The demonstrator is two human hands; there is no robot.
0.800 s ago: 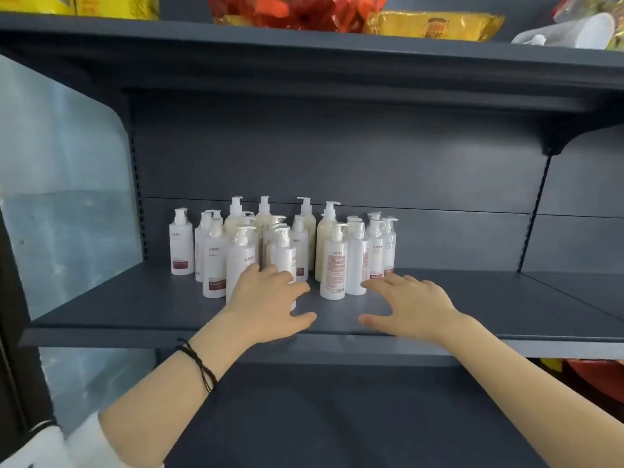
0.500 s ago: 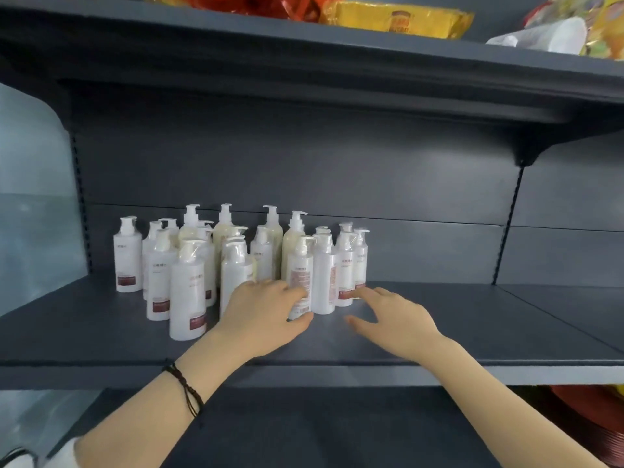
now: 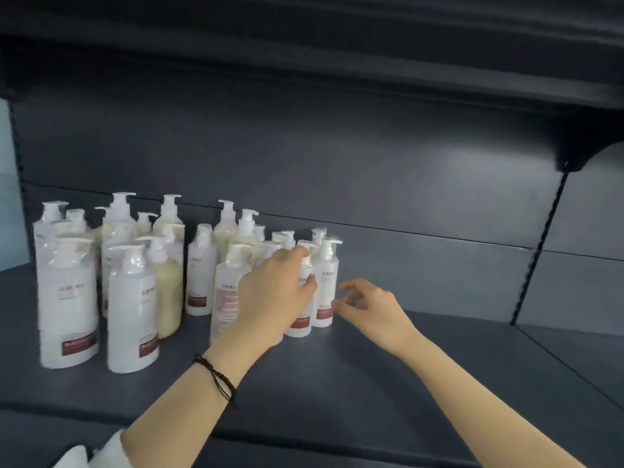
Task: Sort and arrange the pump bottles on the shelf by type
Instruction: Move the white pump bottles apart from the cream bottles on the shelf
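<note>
Several pump bottles stand clustered on the left half of the dark shelf [image 3: 388, 376]. Most are white with red labels, like the big front one [image 3: 67, 298]; some hold cream-yellow liquid [image 3: 169, 292]. My left hand [image 3: 273, 295] reaches into the right end of the cluster, and its fingers and thumb curl round the upper part of a white pump bottle [image 3: 300, 324]. My right hand [image 3: 369, 307] hovers just right of the rightmost white bottle [image 3: 326, 282]. Its fingers are loosely bent and the tips sit at that bottle's side; motion blur hides whether they touch it.
The shelf's grey back panel [image 3: 371, 184] stands close behind the bottles. The upper shelf [image 3: 337, 52] overhangs low above, with a bracket [image 3: 570, 157] at the right. Bare shelf surface stretches to the right of my hands.
The view has moved closer and lower. My left hand has risen from the shelf front and closed round a white bottle. My right hand has lifted towards the rightmost bottle.
</note>
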